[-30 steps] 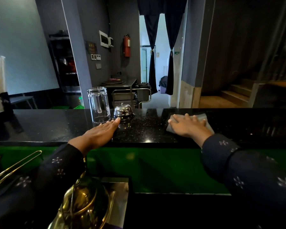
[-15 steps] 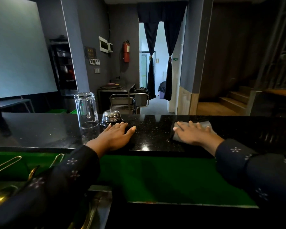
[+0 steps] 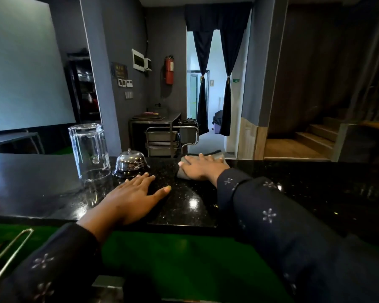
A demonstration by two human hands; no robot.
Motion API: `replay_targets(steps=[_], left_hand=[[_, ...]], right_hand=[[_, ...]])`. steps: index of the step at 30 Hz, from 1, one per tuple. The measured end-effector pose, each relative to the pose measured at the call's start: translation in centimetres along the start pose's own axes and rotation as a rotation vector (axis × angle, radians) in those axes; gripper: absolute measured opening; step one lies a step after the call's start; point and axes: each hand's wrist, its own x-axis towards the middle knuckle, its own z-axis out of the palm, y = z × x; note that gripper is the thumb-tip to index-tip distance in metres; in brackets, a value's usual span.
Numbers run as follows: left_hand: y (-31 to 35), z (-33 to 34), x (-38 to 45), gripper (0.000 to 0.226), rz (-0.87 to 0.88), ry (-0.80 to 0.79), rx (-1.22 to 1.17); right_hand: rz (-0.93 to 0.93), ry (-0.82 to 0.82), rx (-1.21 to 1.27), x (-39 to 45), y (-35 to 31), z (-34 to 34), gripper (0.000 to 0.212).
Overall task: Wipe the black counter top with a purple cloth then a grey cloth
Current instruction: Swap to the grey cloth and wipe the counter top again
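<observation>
Right hand (image 3: 202,168) presses flat, fingers straight, on grey cloth (image 3: 217,155) mid-frame at the black bench (image 3: 315,193) far edge; left hand (image 3: 131,199) rests flat, holding nothing. Likely grey-cloth stage, purple cloth unseen.

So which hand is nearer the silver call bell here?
Left. The left hand lies flat on the counter top just in front of the bell, fingertips almost at its base. The right hand presses the grey cloth off to the bell's right.
</observation>
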Motion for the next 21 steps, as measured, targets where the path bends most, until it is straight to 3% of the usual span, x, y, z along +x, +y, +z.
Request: replay_targets(steps=[3, 8, 10, 13, 19, 21], left_hand=[[0.0, -0.2, -0.1, 0.081, 0.0, -0.008, -0.013], [0.2, -0.1, -0.1, 0.083, -0.004, 0.006, -0.006], [0.4, -0.1, -0.1, 0.08, -0.011, 0.023, -0.006], [0.4, -0.1, -0.2, 0.078, -0.012, 0.035, -0.008], [0.3, -0.2, -0.3, 0.08, -0.013, 0.029, -0.011], [0.3, -0.3, -0.4, 0.079, -0.009, 0.024, -0.013]], right_hand=[[-0.051, -0.013, -0.004, 0.2, 4.2, -0.4, 0.064], [0.314, -0.002, 0.031, -2.6, 17.4, -1.4, 0.06], [0.388, -0.012, 0.022, -3.9, 19.6, -1.5, 0.062], [0.411, 0.001, 0.045, -5.3, 16.7, -1.3, 0.068], [0.042, 0.013, 0.017, -9.7, 1.9, 0.5, 0.06], [-0.02, -0.025, 0.015, -11.6, 0.0, 1.3, 0.06]])
